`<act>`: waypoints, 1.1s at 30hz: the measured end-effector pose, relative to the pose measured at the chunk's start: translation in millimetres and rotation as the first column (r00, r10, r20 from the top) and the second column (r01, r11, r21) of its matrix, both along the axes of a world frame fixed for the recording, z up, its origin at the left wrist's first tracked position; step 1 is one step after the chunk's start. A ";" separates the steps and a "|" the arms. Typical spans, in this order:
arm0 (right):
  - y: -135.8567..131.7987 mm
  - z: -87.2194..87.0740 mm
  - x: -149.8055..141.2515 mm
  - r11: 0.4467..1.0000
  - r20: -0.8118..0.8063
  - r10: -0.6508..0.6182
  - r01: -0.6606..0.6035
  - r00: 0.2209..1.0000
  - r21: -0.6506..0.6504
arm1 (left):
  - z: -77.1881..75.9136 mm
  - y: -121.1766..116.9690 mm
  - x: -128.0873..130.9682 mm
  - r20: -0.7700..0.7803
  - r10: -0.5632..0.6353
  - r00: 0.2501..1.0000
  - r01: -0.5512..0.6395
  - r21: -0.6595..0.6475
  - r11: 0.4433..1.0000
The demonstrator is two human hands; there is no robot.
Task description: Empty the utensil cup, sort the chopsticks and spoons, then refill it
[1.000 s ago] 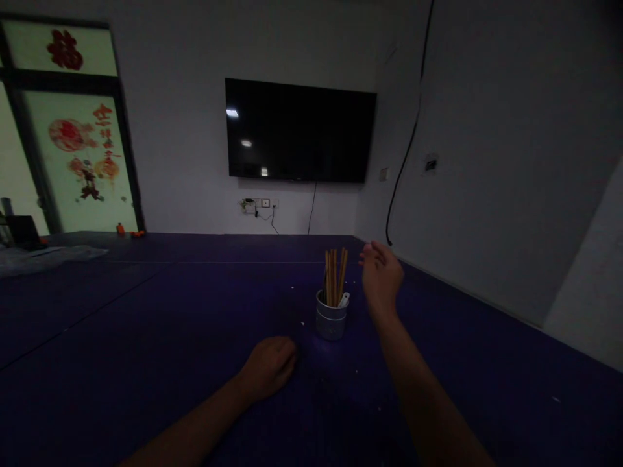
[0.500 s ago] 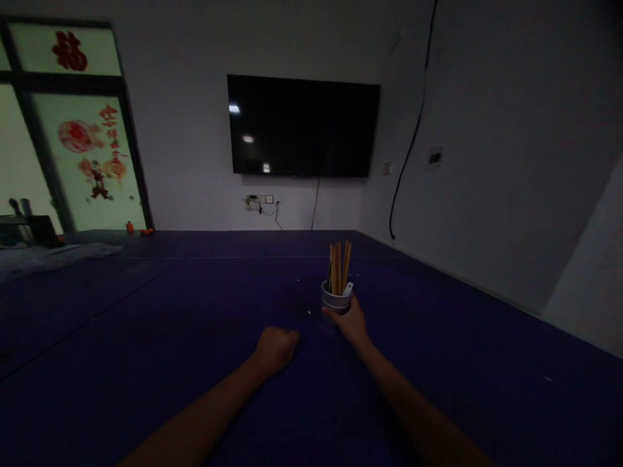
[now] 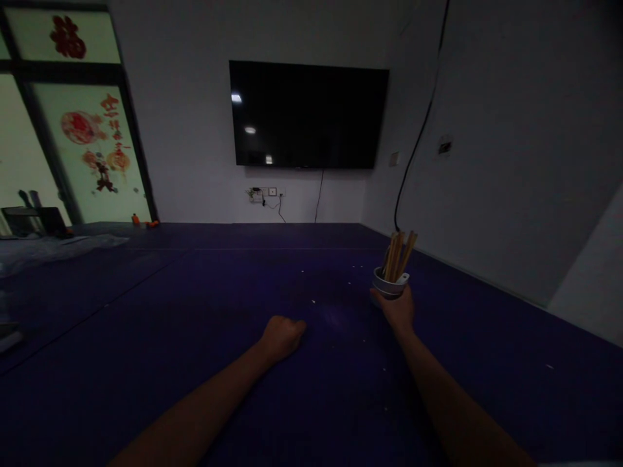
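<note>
My right hand (image 3: 400, 311) is wrapped round a grey utensil cup (image 3: 388, 289), toward the right of the table. Several wooden chopsticks (image 3: 396, 256) stand in the cup and lean a little to the right. Beside them a white handle with a hole (image 3: 403, 278), like that of a spoon, pokes over the rim. Whether the cup's base touches the table is hard to tell. Resting on the dark purple surface (image 3: 233, 292) near the middle, my left hand (image 3: 283, 337) is closed in a fist, with nothing showing in it.
Small white scraps (image 3: 313, 301) are scattered on the surface. Clear plastic sheeting (image 3: 63, 250) and a dark box (image 3: 36, 222) lie at the far left. Small orange items (image 3: 136, 220) sit at the back. A black cable (image 3: 413, 155) hangs down the right wall; a television (image 3: 306, 117) hangs behind.
My right hand came down from beside the chopsticks, took hold of the cup and carried it to the right. My left hand stayed closed on the table. The view shifted slightly.
</note>
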State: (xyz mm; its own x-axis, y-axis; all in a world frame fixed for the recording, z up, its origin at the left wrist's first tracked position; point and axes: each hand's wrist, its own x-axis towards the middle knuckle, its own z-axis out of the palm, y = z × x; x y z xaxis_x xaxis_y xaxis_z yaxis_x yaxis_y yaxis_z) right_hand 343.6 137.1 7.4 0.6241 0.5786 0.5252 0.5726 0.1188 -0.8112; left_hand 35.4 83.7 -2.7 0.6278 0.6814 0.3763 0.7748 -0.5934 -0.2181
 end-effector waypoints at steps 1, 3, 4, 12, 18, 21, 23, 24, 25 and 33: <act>0.6 -1.6 1.8 1.000 -0.007 -0.005 0.005 1.000 -0.002 | 0.4 -0.2 -0.1 0.001 -0.006 1.000 0.006 0.001 1.000; 1.6 -4.2 3.3 1.000 -0.014 -0.010 0.010 1.000 0.000 | 0.9 -0.4 0.2 -0.001 -0.014 1.000 0.014 0.001 1.000; 1.9 -5.0 3.4 1.000 -0.017 -0.011 0.011 1.000 0.000 | 1.1 -0.4 0.6 -0.006 -0.017 1.000 0.017 -0.002 1.000; 5.1 -7.0 4.7 0.998 -0.010 0.064 -0.064 0.998 0.000 | 4.1 -1.6 4.8 -0.059 -0.006 0.998 0.002 -0.063 0.998; 1.1 -2.9 -0.2 1.000 0.022 -0.019 0.019 1.000 0.016 | -3.9 2.2 3.8 -0.005 -0.075 0.997 0.075 -0.015 0.997; -13.3 6.5 -9.0 0.961 0.122 -0.230 0.206 0.966 0.184 | -6.4 2.2 4.2 0.115 -0.134 0.984 0.129 0.051 0.990; -23.5 11.9 -17.6 0.929 0.214 -0.301 0.235 0.929 0.287 | -3.8 0.2 5.2 0.197 -0.166 0.966 0.150 0.092 0.984; -27.5 13.2 -22.9 0.928 0.263 -0.297 0.213 0.918 0.306 | -1.4 -1.0 5.6 0.237 -0.176 0.956 0.152 0.114 0.982; -30.3 13.4 -29.1 0.942 0.324 -0.252 0.155 0.912 0.297 | 1.3 -2.1 5.8 0.276 -0.186 0.943 0.152 0.140 0.978; -25.7 -10.6 -106.6 0.603 0.839 0.512 -0.773 0.186 -0.197 | -4.2 11.5 -1.9 0.403 -0.335 0.851 0.246 0.257 0.934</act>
State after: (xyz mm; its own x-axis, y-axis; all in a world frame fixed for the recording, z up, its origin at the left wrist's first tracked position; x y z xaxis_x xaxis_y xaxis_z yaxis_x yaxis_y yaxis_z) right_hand 237.0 111.3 -3.2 -0.6494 0.3474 0.6764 0.5069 0.8609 0.0446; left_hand 33.6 95.2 -6.9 0.5280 0.3812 0.7588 0.6144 -0.7883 -0.0315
